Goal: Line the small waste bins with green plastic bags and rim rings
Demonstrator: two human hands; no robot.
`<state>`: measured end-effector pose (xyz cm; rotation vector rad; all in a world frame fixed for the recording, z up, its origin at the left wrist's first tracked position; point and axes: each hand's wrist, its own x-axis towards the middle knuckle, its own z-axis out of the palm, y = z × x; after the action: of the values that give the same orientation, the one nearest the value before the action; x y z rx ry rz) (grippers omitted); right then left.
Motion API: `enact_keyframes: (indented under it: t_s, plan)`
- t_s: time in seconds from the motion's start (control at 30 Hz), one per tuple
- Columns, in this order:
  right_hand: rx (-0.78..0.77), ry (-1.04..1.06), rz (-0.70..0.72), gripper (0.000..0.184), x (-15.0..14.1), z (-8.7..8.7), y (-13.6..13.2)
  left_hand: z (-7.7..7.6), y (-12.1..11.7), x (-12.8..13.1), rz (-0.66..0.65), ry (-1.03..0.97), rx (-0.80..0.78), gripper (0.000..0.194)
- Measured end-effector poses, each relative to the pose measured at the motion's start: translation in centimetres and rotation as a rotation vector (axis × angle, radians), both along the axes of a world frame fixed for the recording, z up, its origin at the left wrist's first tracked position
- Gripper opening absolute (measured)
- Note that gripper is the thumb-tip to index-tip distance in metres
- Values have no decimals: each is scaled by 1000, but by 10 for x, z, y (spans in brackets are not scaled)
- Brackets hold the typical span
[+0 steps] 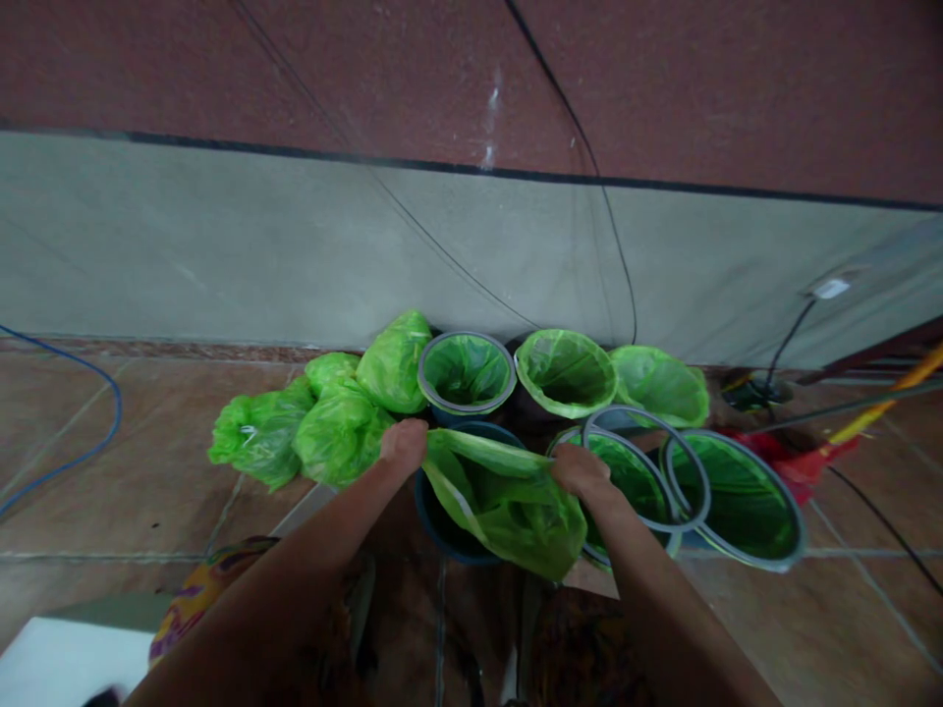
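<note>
Both my hands grip a crumpled green plastic bag [508,501] stretched over a dark blue bin [436,520] on the tiled floor. My left hand [404,444] is closed on the bag's left edge above the bin's rim. My right hand [582,471] is closed on the bag's right edge. The bag hangs partly over the bin's front and covers most of its opening.
Several bins lined with green bags [467,373] stand by the grey wall [221,245], two with grey rings [737,501]. Tied full green bags [309,427] lie at the left. A blue cable [95,442], black wires, a red dustpan [796,462] and a wall socket [831,289] surround them.
</note>
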<state>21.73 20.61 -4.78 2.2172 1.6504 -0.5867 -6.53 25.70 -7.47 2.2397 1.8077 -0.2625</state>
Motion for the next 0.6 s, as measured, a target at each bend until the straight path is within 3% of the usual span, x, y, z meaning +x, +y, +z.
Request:
enact_keyframes:
  t_s: [0.13,0.2,0.3,0.43,0.6]
  plan:
    - [83,74,137,77,-19,-2,-3,1,-10,13,-101,-61,13,33]
    - [147,128,222,84,-31,-3,-3,4,-17,22,-159,-91,11,32]
    - [184,213,332,73,-46,-4,-2,10,-25,34,-215,-116,1,31]
    - [155,194,353,37,-53,-5,0,11,-29,37,-244,-128,-33,28]
    - [127,64,318,35,-51,-7,1,7,-26,29,-150,-49,-101,30]
